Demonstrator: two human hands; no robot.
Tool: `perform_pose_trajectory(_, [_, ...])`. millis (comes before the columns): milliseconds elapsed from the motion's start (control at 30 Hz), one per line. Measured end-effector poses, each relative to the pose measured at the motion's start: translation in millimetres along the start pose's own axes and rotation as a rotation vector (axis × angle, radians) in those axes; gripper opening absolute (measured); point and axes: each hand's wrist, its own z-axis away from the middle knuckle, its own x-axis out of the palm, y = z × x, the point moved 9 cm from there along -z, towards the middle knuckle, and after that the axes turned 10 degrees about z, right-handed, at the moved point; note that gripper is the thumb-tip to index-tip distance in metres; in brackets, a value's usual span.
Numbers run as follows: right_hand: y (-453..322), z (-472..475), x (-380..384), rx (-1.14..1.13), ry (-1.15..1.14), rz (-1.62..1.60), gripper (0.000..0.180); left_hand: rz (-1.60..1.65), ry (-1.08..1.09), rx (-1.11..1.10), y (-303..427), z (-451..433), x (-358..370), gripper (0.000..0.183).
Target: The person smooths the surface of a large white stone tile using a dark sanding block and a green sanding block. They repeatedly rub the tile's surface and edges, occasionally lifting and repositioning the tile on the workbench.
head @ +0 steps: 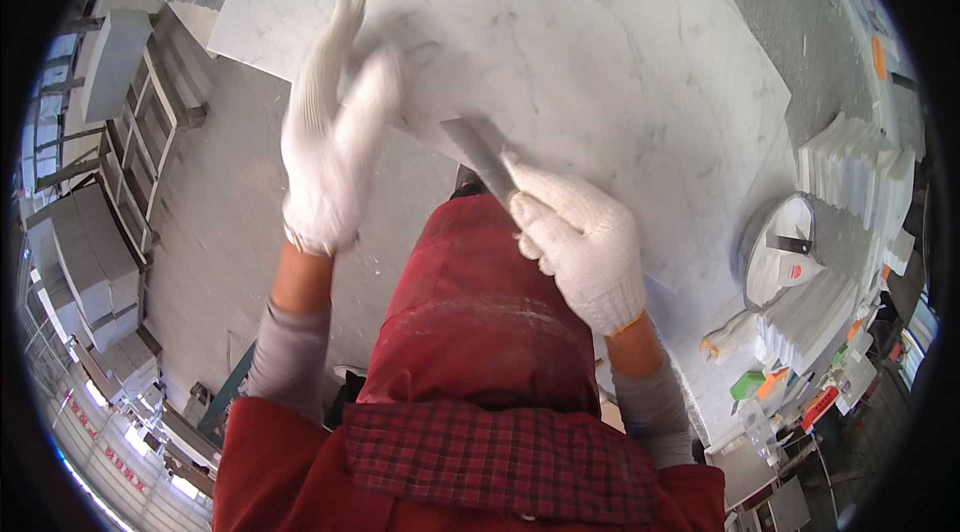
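Note:
A large white marble-look slab [570, 66] with grey veining lies before me. My right hand [577, 239], in a white knitted glove, grips a flat grey metal tool [480, 157], a scraper or a file. Its far end is over the slab's near edge; whether it touches the slab I cannot tell. My left hand [330, 126], gloved alike and blurred, is over the slab's near left edge with its fingers apart and nothing in it. Its touch on the slab cannot be made out.
Right of the slab stands a round tub [757, 254] with white material and a dark-bladed scraper [789, 244]. Stacked white sheets [855, 172], a loose glove [727, 337] and a green-handled tool [748, 385] are nearby. Wooden racks [142, 134] line the left.

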Motion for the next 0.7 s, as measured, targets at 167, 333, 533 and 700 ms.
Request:
perform_pose_trajectory(167, [-14.4, 0.8, 47.4, -0.097, -0.110, -0.028, 0.031, -0.256, 0.096, -0.077, -30.8, 84.9, -7.1, 0.117])
perform_pose_trajectory(333, [1.9, 4.6, 68.8, -0.012, -0.218, -0.094, 0.033, -0.396, 0.296, -0.129, -72.9, 86.5, -67.5, 0.097])
perform_pose_trajectory(533, [-2.3, 1.2, 76.6, -0.041, -0.206, -0.069, 0.034, -0.338, 0.459, -0.375, -108.3, 83.2, -145.5, 0.059])
perform_pose_trajectory(700, [-10.2, 4.5, 84.3, -0.046, -0.232, -0.075, 0.034, 0.323, 0.082, -0.668, -72.6, 97.3, -61.9, 0.028])
